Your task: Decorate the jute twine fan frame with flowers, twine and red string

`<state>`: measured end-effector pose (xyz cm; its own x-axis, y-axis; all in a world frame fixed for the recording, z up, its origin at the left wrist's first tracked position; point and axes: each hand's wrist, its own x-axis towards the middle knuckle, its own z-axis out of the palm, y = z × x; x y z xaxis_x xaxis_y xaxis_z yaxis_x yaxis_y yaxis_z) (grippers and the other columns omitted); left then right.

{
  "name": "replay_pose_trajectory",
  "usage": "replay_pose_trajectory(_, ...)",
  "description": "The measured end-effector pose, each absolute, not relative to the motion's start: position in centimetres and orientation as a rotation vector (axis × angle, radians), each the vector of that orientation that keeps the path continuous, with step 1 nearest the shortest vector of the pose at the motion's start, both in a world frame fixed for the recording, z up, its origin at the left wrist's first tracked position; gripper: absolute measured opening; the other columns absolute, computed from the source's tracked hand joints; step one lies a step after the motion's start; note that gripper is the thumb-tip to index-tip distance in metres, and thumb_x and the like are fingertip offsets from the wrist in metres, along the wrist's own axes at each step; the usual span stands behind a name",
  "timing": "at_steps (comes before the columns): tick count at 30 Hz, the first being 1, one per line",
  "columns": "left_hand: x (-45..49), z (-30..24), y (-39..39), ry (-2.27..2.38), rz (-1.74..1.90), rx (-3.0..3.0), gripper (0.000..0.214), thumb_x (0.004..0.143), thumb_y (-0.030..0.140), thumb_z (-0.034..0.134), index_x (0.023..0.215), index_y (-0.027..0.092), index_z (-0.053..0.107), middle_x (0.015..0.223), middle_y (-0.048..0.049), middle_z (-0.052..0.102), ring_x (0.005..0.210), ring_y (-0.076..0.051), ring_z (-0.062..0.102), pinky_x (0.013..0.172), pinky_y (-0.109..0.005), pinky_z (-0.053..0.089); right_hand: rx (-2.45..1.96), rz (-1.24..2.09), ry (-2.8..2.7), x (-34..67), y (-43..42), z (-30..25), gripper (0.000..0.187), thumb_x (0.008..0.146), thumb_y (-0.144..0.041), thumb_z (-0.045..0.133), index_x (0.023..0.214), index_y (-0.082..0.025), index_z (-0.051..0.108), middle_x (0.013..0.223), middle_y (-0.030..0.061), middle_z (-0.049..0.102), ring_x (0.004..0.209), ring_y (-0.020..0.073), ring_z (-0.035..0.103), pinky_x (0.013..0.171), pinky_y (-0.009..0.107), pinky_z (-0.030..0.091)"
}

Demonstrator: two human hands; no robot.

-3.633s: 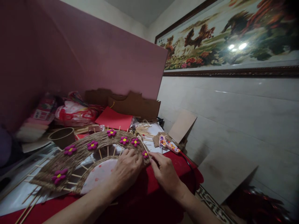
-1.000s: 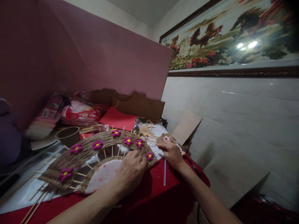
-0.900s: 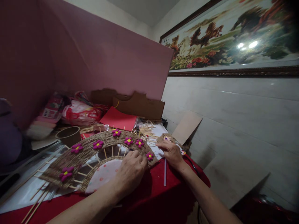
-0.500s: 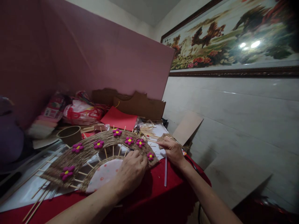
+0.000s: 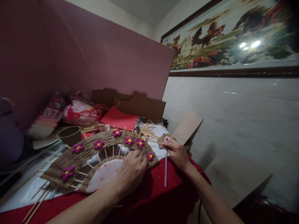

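Note:
A fan-shaped arch of woven twine (image 5: 88, 149) on thin wooden sticks lies on the table, dotted with several pink flowers with yellow centres (image 5: 98, 144). My left hand (image 5: 132, 171) rests on the arch's right end, fingers curled down just beside one flower (image 5: 150, 156). My right hand (image 5: 177, 152) lies further right, closed around the patterned glue gun (image 5: 166, 139), which it mostly hides. A translucent glue stick (image 5: 165, 169) runs from under that hand across the red tablecloth (image 5: 158, 199).
Behind the arch stand a brown paper cup (image 5: 69, 134), red paper (image 5: 119, 118), cardboard pieces (image 5: 137, 104), plastic bags (image 5: 81, 113) and loose sticks (image 5: 146, 128). A pink board (image 5: 105, 56) backs the table. A cardboard sheet (image 5: 188, 126) leans on the tiled wall right.
My right hand left the arch's right end and moved right to the glue gun, closing on it. A glue stick now lies on the cloth. My left hand stayed put.

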<state>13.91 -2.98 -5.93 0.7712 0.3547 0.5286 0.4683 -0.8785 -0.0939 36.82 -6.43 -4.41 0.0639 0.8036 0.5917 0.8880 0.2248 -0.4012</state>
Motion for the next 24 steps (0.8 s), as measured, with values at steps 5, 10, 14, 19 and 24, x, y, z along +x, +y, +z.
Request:
replay_pose_trajectory(5,13.9,-6.0,-2.9,-0.635,-0.752,-2.736,0.013,0.09,0.02,0.048,0.086,0.017,0.06,0.08,-0.0063,0.062,0.078,-0.022,0.049,0.067,-0.037,0.036,-1.578,-0.113,-1.754,34.7,-10.9,-4.6,0.029,0.084,-0.012,0.049,0.098,-0.023,0.072,0.088,0.0056,0.071,0.082,0.0188,0.065,0.078,0.031,0.049)
replay_pose_trajectory(10,13.8,-5.8,-3.0,-0.632,-0.737,-2.732,0.012,0.09,0.021,0.048,0.088,0.017,0.06,0.08,-0.0057,0.062,0.077,-0.023,0.05,0.066,-0.037,0.035,-1.618,-0.012,-1.77,32.0,-14.0,-5.2,0.026,0.086,-0.014,0.048,0.096,-0.02,0.071,0.074,0.005,0.066,0.067,0.0167,0.062,0.061,0.026,0.047)
replay_pose_trajectory(14,13.8,-5.8,-3.0,-0.635,-0.787,-2.723,0.016,0.091,0.021,0.045,0.096,0.016,0.06,0.077,-0.0051,0.062,0.076,-0.023,0.049,0.066,-0.037,0.035,-1.616,-0.029,-1.749,31.0,-14.0,-5.3,0.026,0.087,-0.012,0.047,0.094,-0.018,0.071,0.073,0.0055,0.065,0.067,0.0168,0.061,0.061,0.026,0.046)
replay_pose_trajectory(19,13.9,-5.8,-3.0,-0.644,-0.757,-2.737,0.013,0.089,0.02,0.048,0.088,0.017,0.06,0.079,-0.0061,0.062,0.077,-0.023,0.049,0.067,-0.037,0.035,-1.61,-0.058,-1.752,30.8,-13.3,-5.5,0.027,0.086,-0.01,0.046,0.094,-0.018,0.07,0.075,0.0063,0.065,0.069,0.017,0.06,0.063,0.026,0.047)
replay_pose_trajectory(24,13.9,-5.7,-2.9,-0.627,-0.768,-2.734,0.012,0.089,0.019,0.049,0.083,0.017,0.059,0.077,-0.006,0.061,0.076,-0.023,0.049,0.066,-0.037,0.035,-1.63,-0.053,-1.792,30.9,-13.3,-5.7,0.028,0.086,-0.009,0.046,0.094,-0.019,0.071,0.073,0.0053,0.064,0.067,0.0164,0.059,0.063,0.026,0.046)
